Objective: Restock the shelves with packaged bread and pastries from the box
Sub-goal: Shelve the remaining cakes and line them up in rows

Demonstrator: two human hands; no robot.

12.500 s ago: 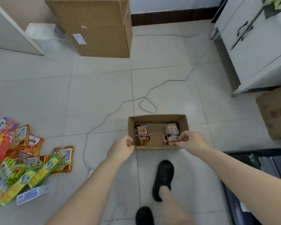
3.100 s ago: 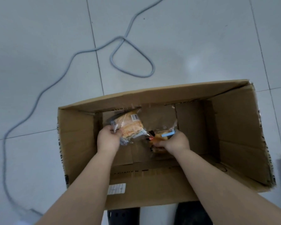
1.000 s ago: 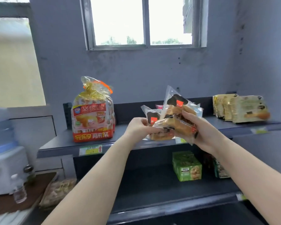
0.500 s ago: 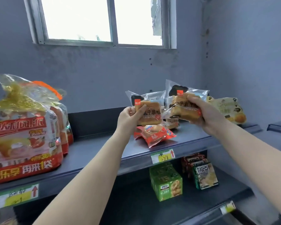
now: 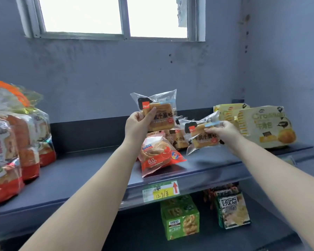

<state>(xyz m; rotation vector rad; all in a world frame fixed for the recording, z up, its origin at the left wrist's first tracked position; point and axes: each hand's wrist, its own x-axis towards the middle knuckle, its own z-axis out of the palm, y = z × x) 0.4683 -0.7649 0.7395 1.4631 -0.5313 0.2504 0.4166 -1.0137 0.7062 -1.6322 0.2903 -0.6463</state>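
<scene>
My left hand [image 5: 138, 124] grips a clear-wrapped toast packet [image 5: 162, 115] and holds it upright above the grey upper shelf [image 5: 98, 169]. My right hand [image 5: 223, 132] grips a second toast packet [image 5: 201, 137] by its top edge, low over the shelf to the right. Between and behind them lie more toast packets [image 5: 179, 140]. A red pastry packet [image 5: 158, 154] lies on the shelf in front of them. The box is out of view.
Large bread loaf bags [image 5: 11, 142] stand at the shelf's left end. Yellow croissant packs [image 5: 261, 124] stand at its right end. A price label [image 5: 160, 191] sits on the shelf edge. Green boxes [image 5: 179, 218] and snack packs [image 5: 232, 209] are on the lower shelf.
I have moved closer to the shelf. My right hand has lowered its toast packet toward the shelf surface, and my left hand has raised its packet slightly.
</scene>
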